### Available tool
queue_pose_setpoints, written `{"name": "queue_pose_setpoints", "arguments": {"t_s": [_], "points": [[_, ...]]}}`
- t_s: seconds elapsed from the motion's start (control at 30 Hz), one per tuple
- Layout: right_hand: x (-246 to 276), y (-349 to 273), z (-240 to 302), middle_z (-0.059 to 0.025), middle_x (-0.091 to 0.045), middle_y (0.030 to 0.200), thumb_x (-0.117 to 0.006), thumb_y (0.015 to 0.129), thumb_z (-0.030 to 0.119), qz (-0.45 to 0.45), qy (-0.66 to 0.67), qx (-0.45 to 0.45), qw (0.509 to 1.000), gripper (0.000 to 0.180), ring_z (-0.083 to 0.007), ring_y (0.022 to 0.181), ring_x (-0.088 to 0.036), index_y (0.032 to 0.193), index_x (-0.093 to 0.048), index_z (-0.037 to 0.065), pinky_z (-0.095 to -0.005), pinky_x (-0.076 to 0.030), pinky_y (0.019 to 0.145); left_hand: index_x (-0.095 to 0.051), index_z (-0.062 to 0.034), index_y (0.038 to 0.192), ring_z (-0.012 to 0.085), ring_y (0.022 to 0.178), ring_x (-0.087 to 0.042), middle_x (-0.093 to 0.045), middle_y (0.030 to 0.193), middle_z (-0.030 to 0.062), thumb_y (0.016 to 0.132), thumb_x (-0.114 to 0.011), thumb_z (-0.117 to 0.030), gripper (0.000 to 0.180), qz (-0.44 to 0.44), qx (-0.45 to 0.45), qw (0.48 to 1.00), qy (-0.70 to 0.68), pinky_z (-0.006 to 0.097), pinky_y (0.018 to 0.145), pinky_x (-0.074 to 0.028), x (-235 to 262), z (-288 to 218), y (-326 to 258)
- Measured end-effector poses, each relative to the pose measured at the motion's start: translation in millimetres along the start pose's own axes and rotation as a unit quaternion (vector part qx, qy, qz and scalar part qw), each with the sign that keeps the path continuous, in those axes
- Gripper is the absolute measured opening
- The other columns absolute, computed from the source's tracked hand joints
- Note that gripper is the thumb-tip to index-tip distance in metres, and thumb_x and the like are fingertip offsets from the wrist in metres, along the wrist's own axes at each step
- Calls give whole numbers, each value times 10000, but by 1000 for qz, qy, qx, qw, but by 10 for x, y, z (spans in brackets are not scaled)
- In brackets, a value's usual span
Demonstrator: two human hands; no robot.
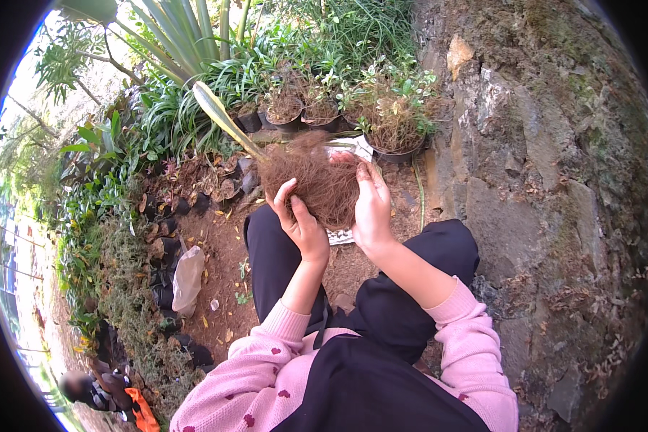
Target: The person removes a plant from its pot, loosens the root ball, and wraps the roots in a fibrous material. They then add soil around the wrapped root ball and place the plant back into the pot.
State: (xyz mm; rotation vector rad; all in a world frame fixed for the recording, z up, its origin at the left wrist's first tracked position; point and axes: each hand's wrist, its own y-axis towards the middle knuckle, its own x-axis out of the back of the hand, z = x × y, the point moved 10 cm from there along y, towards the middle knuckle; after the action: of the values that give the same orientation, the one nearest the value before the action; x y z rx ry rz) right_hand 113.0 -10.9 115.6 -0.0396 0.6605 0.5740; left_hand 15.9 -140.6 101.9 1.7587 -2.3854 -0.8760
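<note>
Both my hands hold up a plant with a thick, matted ball of brown fibrous roots above my knees. One long yellow-edged leaf sticks out of it toward the upper left. My left hand cups the root ball from its near left side, fingers curled against the fibres. On the right side, my right hand presses against the roots, its fingertips partly sunk in them. Under the root ball, partly hidden, a white printed sheet or bag lies on the ground.
Several black pots with dry, twiggy plants stand ahead. A rough rock wall rises on the right. Leafy plants and a row of small black planting bags line the left, beside a pale plastic bag. Another person is far lower left.
</note>
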Motion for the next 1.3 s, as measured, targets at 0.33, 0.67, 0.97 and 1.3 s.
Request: {"name": "queue_pose_setpoints", "arguments": {"t_s": [0.33,0.67,0.97,1.3], "points": [[-741,-513,573,-146,-590,1203,-465,904,140,185,-380,358,833,308,-345,1210,-490,1162,-599,41,-480,-329,1043,-423,-9,1164,207,1111,-421,-448,1172,100,965,-372,-172,263,-34,-43,998,28,353,1000,-300,140,-307,45],[-999,-642,481,-98,-570,1254,-450,877,333,269,-510,411,706,448,-361,1253,-439,1201,-613,70,-502,-164,1113,-377,-18,1304,196,1229,-385,-419,1313,92,978,-387,-192,369,70,46,994,-77,350,1059,-274,52,-296,179],[-994,-701,520,9,-605,1203,-464,891,468,252,-555,469,639,417,-254,1171,-505,1090,-680,171,-493,-245,1041,-449,-4,1198,213,1184,-413,-467,1211,103,900,-272,-367,503,77,112,978,-157,342,1042,-267,-38,-281,201],[-1030,-994,583,73,-638,986,-620,766,301,238,-558,555,569,202,-117,1015,-564,881,-699,154,-454,-310,976,-470,-124,1265,328,1130,-498,-532,1230,159,809,-417,-389,531,133,270,815,-496,448,986,-392,13,290,11]]}}
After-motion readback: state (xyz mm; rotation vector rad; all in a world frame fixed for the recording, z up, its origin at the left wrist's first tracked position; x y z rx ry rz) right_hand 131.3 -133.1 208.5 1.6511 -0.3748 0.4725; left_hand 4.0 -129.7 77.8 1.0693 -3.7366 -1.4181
